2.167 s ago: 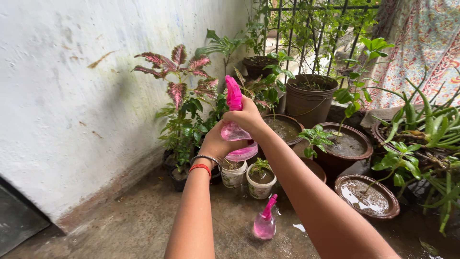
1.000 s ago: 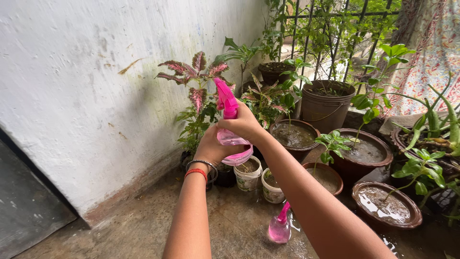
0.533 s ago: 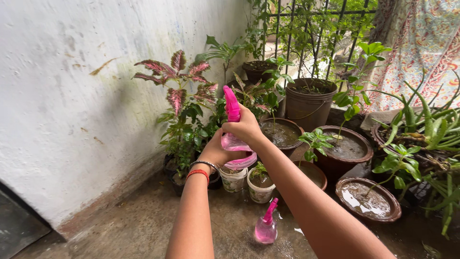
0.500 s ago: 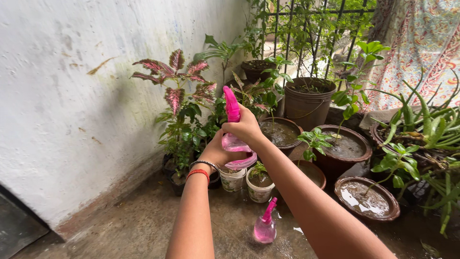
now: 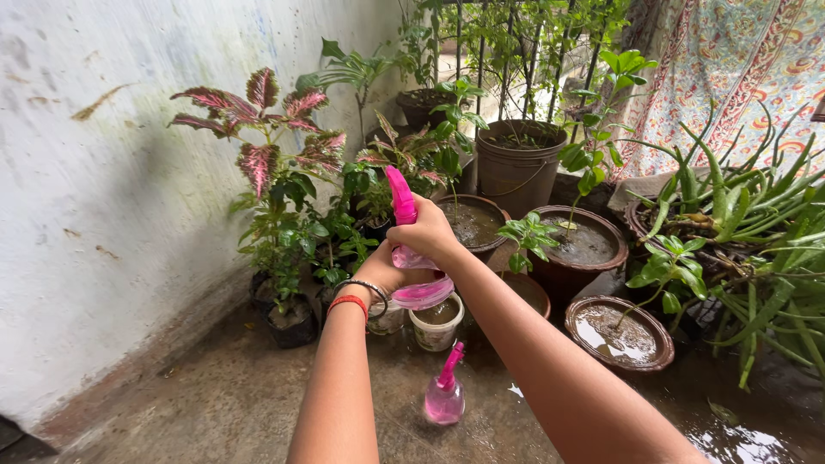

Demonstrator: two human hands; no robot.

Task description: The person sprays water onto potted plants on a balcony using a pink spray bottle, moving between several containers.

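Holding a pink spray bottle [image 5: 411, 258] up in front of us at about chest height, we grip it with both hands above a cluster of potted plants. Our right hand [image 5: 427, 234] is wrapped around the neck of the bottle just under the pink trigger head [image 5: 400, 194], fingers closed tightly on it; the nozzle points up and away toward the foliage. Our left hand [image 5: 384, 277] cups the translucent body from below and behind, fingers pressed against it, with a metal bangle [image 5: 368, 286] and a red thread bracelet [image 5: 350, 302] on the wrist.

Directly beneath the bottle stand two small white pots [image 5: 435, 322] on the wet concrete floor [image 5: 215, 404]. A second, smaller pink spray bottle [image 5: 444, 397] stands upright on the floor, nearer to us and well apart from either hand. To the left, close to the whitewashed wall [image 5: 94, 215], a coleus with red-and-green leaves [image 5: 258, 129] rises from a dark pot [image 5: 288, 318]. Behind the held bottle sits a brown clay pot of wet soil [image 5: 471, 223]; to its right are another water-filled clay pot [image 5: 584, 245] and a shallow brown dish holding water [image 5: 619, 335]. A tall brown plastic pot [image 5: 516, 167] stands before the black metal grille [image 5: 516, 51]. At far right, an aloe plant [image 5: 739, 215] spreads below a patterned cloth [image 5: 730, 60].
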